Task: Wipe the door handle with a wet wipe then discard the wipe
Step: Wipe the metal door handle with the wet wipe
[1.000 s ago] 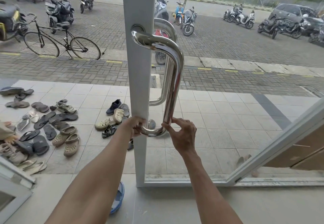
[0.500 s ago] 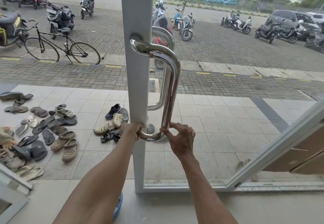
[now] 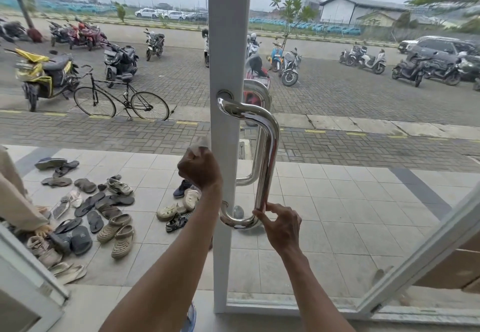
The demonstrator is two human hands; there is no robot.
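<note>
A polished steel door handle [image 3: 268, 144] curves out from the white door stile [image 3: 228, 46] and runs down to a lower bend. My right hand [image 3: 281, 226] pinches the bar just above that bend with thumb and forefinger. My left hand [image 3: 201, 173] is a closed fist, raised to the left of the stile and off the handle. A pale, blurred scrap, apparently the wet wipe [image 3: 200, 142], pokes out above the fist. A matching handle shows through the glass on the outer side.
Many sandals and shoes [image 3: 114, 209] lie on the tiled porch to the left. A person's beige sleeve and hand [image 3: 18, 202] reach in at the left edge. A bicycle [image 3: 122, 98] and parked motorbikes [image 3: 291, 69] stand beyond. The slanted door frame [image 3: 415, 277] is on the right.
My left hand has come off the handle's lower bend and risen up and to the left. My right hand stays pinched on the bar. The view has tilted upward.
</note>
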